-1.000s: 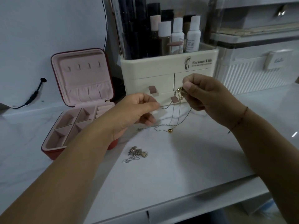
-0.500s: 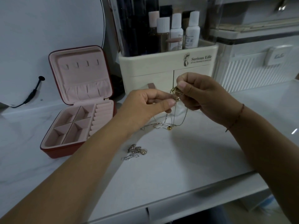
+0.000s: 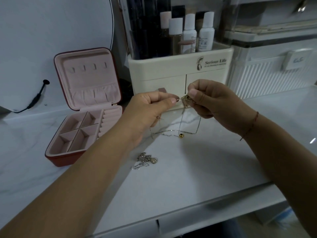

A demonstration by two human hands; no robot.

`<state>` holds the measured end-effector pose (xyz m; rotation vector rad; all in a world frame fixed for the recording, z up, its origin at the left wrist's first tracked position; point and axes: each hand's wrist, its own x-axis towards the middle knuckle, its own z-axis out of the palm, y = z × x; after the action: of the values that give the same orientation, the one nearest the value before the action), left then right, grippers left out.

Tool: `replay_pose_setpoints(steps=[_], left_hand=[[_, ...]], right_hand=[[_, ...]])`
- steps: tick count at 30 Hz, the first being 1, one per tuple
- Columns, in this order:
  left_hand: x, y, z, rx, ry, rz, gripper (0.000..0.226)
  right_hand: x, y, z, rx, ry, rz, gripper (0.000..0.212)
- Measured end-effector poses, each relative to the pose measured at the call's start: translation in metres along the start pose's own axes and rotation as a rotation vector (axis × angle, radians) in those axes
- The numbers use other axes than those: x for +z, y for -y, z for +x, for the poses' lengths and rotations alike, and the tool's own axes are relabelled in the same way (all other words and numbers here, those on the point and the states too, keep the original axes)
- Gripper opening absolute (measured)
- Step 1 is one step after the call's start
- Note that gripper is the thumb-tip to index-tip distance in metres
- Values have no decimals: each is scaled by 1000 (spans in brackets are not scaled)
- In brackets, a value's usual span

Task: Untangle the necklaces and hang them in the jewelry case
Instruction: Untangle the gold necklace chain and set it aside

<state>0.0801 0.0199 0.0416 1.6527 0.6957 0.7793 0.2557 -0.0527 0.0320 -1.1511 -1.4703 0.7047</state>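
A tangle of thin necklaces [image 3: 185, 124] hangs between my hands above the white tabletop, its loops and a small gold bead [image 3: 180, 135] trailing onto the surface. My left hand [image 3: 147, 114] pinches a strand at the knot with thumb and forefinger. My right hand [image 3: 211, 102] pinches the gold knot itself. A second silver necklace with a pendant [image 3: 145, 160] lies bunched on the table nearer me. The red jewelry case [image 3: 85, 107] stands open at the left, pink inside, with hooks in its lid and nothing hanging on them.
A cream cosmetics organiser [image 3: 180, 73] with bottles stands right behind my hands. A white ribbed box [image 3: 274, 71] sits at the back right. A round mirror [image 3: 51, 40] with a black cable leans at the back left. The table's front edge [image 3: 205, 206] runs below my forearms.
My left hand has moved right and up to meet my right hand at the knot, from holding the chain stretched apart. The hanging loops have shortened.
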Motion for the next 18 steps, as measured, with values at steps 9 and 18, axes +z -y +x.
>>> replay_pose_setpoints(steps=[9, 18], left_hand=[[5, 4, 2, -77, -26, -71, 4], [13, 7, 6, -217, -20, -294, 5]], right_hand=[[6, -2, 1, -24, 27, -8, 23], [11, -8, 3, -119, -77, -195, 12]])
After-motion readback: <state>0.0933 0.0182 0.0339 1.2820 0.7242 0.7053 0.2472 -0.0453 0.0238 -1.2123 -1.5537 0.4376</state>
